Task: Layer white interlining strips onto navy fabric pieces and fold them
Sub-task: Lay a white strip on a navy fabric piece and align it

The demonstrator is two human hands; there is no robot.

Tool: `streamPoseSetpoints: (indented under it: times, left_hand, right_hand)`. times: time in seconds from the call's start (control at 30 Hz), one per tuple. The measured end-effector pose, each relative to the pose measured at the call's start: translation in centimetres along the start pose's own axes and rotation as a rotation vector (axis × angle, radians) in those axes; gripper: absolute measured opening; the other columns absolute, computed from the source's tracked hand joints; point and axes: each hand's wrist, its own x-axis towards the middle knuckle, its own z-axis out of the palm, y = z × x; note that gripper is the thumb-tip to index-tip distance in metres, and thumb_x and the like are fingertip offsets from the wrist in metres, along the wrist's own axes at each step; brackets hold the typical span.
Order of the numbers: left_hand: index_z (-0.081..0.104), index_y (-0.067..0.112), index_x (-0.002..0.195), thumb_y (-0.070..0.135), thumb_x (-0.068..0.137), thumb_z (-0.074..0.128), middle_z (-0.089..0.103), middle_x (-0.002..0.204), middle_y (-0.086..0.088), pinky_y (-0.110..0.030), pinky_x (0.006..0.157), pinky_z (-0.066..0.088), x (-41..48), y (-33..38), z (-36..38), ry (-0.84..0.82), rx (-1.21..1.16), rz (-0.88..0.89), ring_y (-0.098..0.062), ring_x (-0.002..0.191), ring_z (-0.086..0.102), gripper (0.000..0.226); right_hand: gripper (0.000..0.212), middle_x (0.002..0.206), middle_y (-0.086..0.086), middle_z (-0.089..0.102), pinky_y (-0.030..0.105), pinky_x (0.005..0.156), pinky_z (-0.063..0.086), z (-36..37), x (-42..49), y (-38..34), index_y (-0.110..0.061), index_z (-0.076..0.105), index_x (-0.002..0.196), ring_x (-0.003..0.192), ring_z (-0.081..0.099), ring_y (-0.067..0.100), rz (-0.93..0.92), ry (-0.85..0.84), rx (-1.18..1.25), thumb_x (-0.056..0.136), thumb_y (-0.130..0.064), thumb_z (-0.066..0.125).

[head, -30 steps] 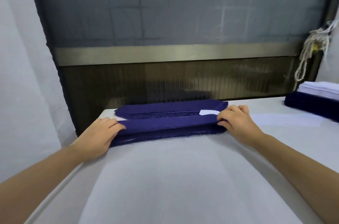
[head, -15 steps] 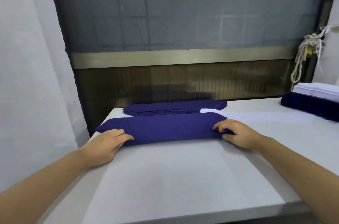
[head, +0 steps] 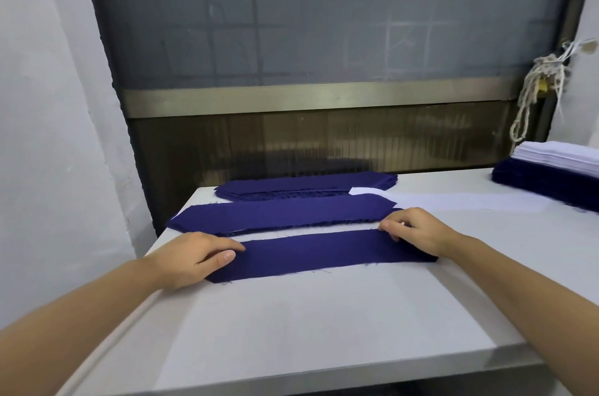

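A long navy fabric strip (head: 317, 253) lies flat across the white table (head: 308, 324), closest to me. My left hand (head: 194, 258) holds its left end, fingers and thumb lying over the cloth. At the right end, my right hand (head: 418, 230) pinches the strip's upper corner with curled fingers. Just behind lies another navy piece (head: 282, 212), a thin white edge showing under it. Further back is a low pile of navy pieces (head: 304, 186). A white interlining strip (head: 453, 203) stretches to the right of them.
At the far right stands a tall stack of navy pieces topped with white strips (head: 551, 169). A dark panel and window wall (head: 324, 136) close off the back; a white wall runs along the left. A knotted cord (head: 531, 94) hangs at the right.
Both hands have drawn one navy strip off the pile and toward me. It now lies apart from the piece behind it, with a gap of table between them.
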Motion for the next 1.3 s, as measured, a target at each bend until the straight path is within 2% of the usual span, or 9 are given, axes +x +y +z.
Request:
streamPoseSetpoints:
  times: [0.17, 0.3, 0.37, 0.5, 0.67, 0.9, 1.03, 1.17, 1.3]
  left_hand:
    - [0.044, 0.041, 0.129, 0.049, 0.098, 0.029, 0.058, 0.121, 0.019, -0.022, 0.090, 0.042, 1.8, 0.6, 0.4, 0.024, 0.119, -0.059, -0.002, 0.104, 0.054, 0.036]
    - [0.042, 0.038, 0.121, 0.050, 0.098, 0.029, 0.061, 0.094, 0.014, -0.024, 0.069, 0.043, 3.8, 1.0, 1.3, 0.088, 0.248, -0.116, -0.007, 0.083, 0.055, 0.029]
    - [0.043, 0.036, 0.117, 0.049, 0.098, 0.029, 0.055, 0.081, 0.014, -0.024, 0.062, 0.038, 4.8, 1.4, 1.5, 0.124, 0.264, -0.119, -0.008, 0.074, 0.052, 0.027]
    - [0.045, 0.032, 0.116, 0.043, 0.099, 0.033, 0.062, 0.098, 0.013, -0.024, 0.064, 0.043, 7.0, 2.0, 1.6, 0.205, 0.212, -0.088, -0.008, 0.085, 0.057, 0.024]
    - [0.050, 0.029, 0.116, 0.037, 0.098, 0.038, 0.059, 0.112, 0.012, -0.026, 0.075, 0.043, 10.5, 3.4, 1.4, 0.303, 0.146, -0.070, -0.010, 0.103, 0.052, 0.023]
    - [0.052, 0.025, 0.119, 0.035, 0.099, 0.037, 0.056, 0.105, 0.007, -0.022, 0.076, 0.029, 15.3, 6.1, 1.5, 0.347, 0.163, -0.009, -0.014, 0.098, 0.048, 0.027]
    - [0.052, 0.024, 0.118, 0.035, 0.099, 0.037, 0.054, 0.104, 0.006, -0.024, 0.077, 0.031, 17.0, 7.4, 1.8, 0.308, 0.116, 0.005, -0.014, 0.097, 0.047, 0.027]
    - [0.053, 0.023, 0.118, 0.035, 0.099, 0.037, 0.052, 0.102, 0.007, -0.023, 0.077, 0.032, 18.1, 8.1, 2.2, 0.291, 0.075, 0.012, -0.012, 0.096, 0.045, 0.027]
    - [0.052, 0.025, 0.117, 0.035, 0.099, 0.037, 0.041, 0.095, 0.013, -0.024, 0.075, 0.034, 19.2, 8.3, 2.3, 0.271, 0.027, -0.010, -0.009, 0.094, 0.041, 0.026]
  right_hand:
    - [0.005, 0.096, -0.001, 0.064, 0.035, 0.082, 0.048, 0.4, 2.2, 0.8, -0.017, 0.060, 0.088, 0.094, 0.059, 0.022, 0.146, 0.181, -0.145, 0.089, -0.017, 0.055]
    - [0.038, 0.126, 0.005, 0.052, 0.034, 0.094, 0.040, 0.3, 3.9, 2.2, -0.015, 0.053, 0.124, 0.116, 0.047, 0.026, 0.315, 0.247, -0.344, 0.087, -0.007, 0.052]
    - [0.044, 0.132, 0.007, 0.048, 0.035, 0.097, 0.038, 0.1, 4.7, 3.1, -0.015, 0.048, 0.131, 0.121, 0.044, 0.027, 0.411, 0.210, -0.453, 0.087, -0.007, 0.050]
    - [0.037, 0.134, 0.006, 0.049, 0.035, 0.097, 0.035, -0.3, 5.7, 4.9, -0.015, 0.048, 0.131, 0.122, 0.044, 0.027, 0.494, 0.122, -0.512, 0.094, -0.015, 0.044]
    - [0.034, 0.133, 0.001, 0.053, 0.032, 0.096, 0.034, -0.5, 6.8, 6.2, -0.023, 0.050, 0.130, 0.121, 0.046, 0.023, 0.446, 0.104, -0.597, 0.098, -0.025, 0.042]
    - [0.031, 0.116, 0.003, 0.061, 0.032, 0.084, 0.036, 0.4, 7.7, 7.4, -0.020, 0.058, 0.117, 0.106, 0.054, 0.024, 0.298, 0.176, -0.724, 0.098, -0.016, 0.034]
    - [0.028, 0.112, 0.003, 0.063, 0.031, 0.081, 0.033, 0.0, 8.3, 7.6, -0.018, 0.057, 0.114, 0.103, 0.056, 0.024, 0.316, 0.212, -0.660, 0.096, -0.013, 0.036]
    - [0.026, 0.113, 0.004, 0.063, 0.033, 0.082, 0.030, -0.4, 8.3, 6.9, -0.018, 0.059, 0.112, 0.106, 0.055, 0.025, 0.307, 0.213, -0.518, 0.097, -0.028, 0.040]
    - [0.025, 0.112, 0.005, 0.064, 0.033, 0.081, 0.036, -0.5, 8.2, 6.3, -0.016, 0.064, 0.107, 0.101, 0.056, 0.027, 0.223, 0.226, -0.501, 0.096, -0.021, 0.041]
